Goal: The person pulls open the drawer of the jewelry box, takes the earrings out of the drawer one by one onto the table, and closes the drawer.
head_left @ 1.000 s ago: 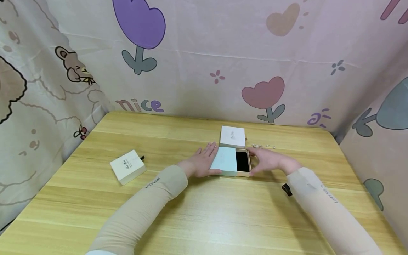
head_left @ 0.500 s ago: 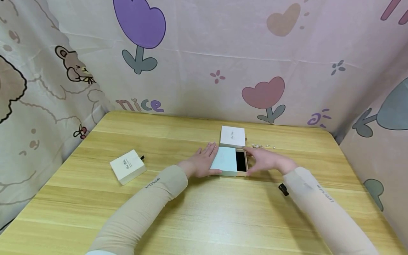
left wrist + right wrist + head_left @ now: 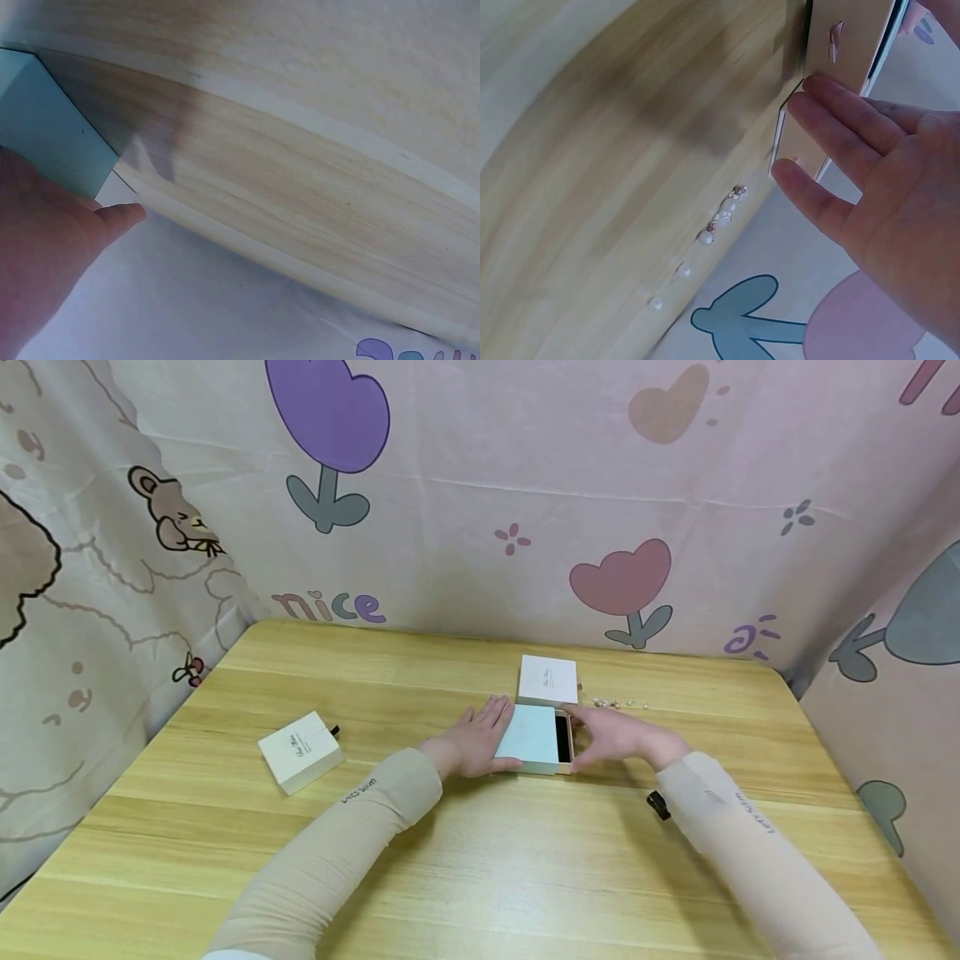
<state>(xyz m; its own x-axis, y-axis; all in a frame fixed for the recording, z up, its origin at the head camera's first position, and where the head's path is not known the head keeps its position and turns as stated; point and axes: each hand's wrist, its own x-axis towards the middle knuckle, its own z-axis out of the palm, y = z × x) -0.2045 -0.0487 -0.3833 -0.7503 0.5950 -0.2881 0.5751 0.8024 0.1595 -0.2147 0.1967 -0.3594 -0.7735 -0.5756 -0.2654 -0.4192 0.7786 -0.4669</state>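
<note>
A light blue sleeve box (image 3: 527, 733) lies mid-table, its black-lined drawer (image 3: 564, 739) sticking out slightly to the right. My left hand (image 3: 476, 743) rests against the sleeve's left end, fingers extended and thumb along the front; in the left wrist view a thumb or finger lies beside the blue sleeve (image 3: 49, 120). At the drawer's outer end, my right hand (image 3: 613, 735) presses with fingertips at the back corner and thumb at the front. Seen from the right wrist, its fingers are nearly straight beside the drawer's end face (image 3: 847, 45), which has a small pull tab (image 3: 835, 41).
Directly behind the blue box stands a white box (image 3: 548, 680) with printed lettering. Several small pearl-like pieces (image 3: 611, 703) lie to its right. Another white box (image 3: 298, 752) with a black tab sits at left. A small black object (image 3: 657, 805) lies near the right sleeve.
The drawer has slid left into the blue sleeve, leaving a narrower black strip showing. My right hand has moved left with it, while the left hand stays in place.
</note>
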